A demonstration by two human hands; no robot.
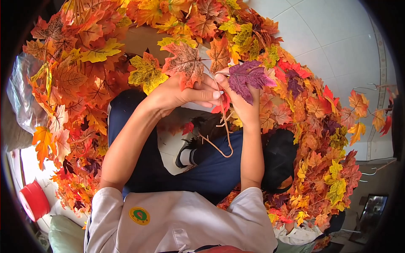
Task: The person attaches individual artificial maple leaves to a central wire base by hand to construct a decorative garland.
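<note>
My left hand is closed with thumb and fingers on the thin brown stem of an artificial maple leaf branch. The bare, curved lower end of that stem hangs below my hands. A speckled orange-pink leaf and a yellow speckled leaf spread just beyond my left hand. Close beside it, my right hand pinches the short stalk of a purple maple leaf between thumb and finger. A red leaf shows partly between the two hands. Whether the purple leaf joins the stem cannot be made out.
Heaps of artificial autumn leaves surround my crossed legs, and another heap lies to the right. Clear plastic film and a red spool lie at left. Light floor tiles show at far right. Another person's sleeve appears at lower right.
</note>
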